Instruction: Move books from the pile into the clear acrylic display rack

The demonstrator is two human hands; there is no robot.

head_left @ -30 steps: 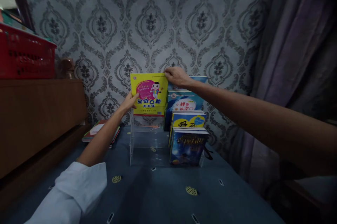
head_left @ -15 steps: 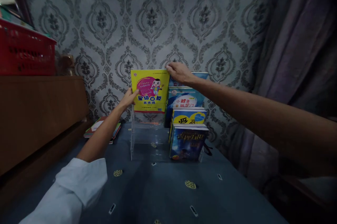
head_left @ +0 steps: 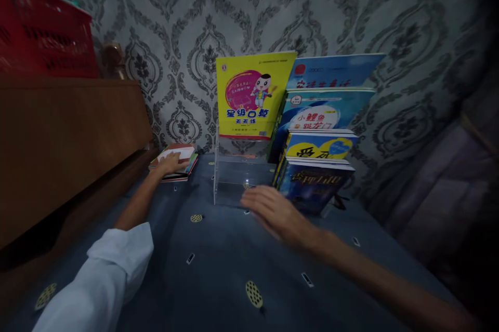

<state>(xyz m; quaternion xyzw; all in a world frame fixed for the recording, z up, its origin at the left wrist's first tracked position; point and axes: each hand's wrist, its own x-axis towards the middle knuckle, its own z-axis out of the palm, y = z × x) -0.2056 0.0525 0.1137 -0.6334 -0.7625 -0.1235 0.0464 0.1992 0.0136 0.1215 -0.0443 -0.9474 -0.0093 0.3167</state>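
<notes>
My left hand (head_left: 171, 163) lies on top of a small stack of books (head_left: 183, 153) at the far left, its fingers stretched over the covers. My right hand (head_left: 275, 213) is in the air before the clear acrylic rack (head_left: 230, 191), fingers extended, slightly blurred and holding nothing. A yellow workbook (head_left: 251, 95) stands upright in the rack's rear left tier. To its right, several books rise in steps: a blue book (head_left: 331, 71), a teal book (head_left: 327, 108), a yellow-and-blue book (head_left: 319, 146) and a dark blue book (head_left: 312, 186) in front.
The rack stands on a dark blue patterned cloth (head_left: 218, 264). At left is a wooden headboard or cabinet (head_left: 70, 140) bearing a red basket (head_left: 47, 30). Patterned wallpaper (head_left: 175, 51) is behind, and a curtain (head_left: 432, 181) hangs at right.
Both hands have let go of the yellow workbook, which stays in the rack. My left hand has gone to the book stack; my right hand has dropped in front. The view has shifted left and down.
</notes>
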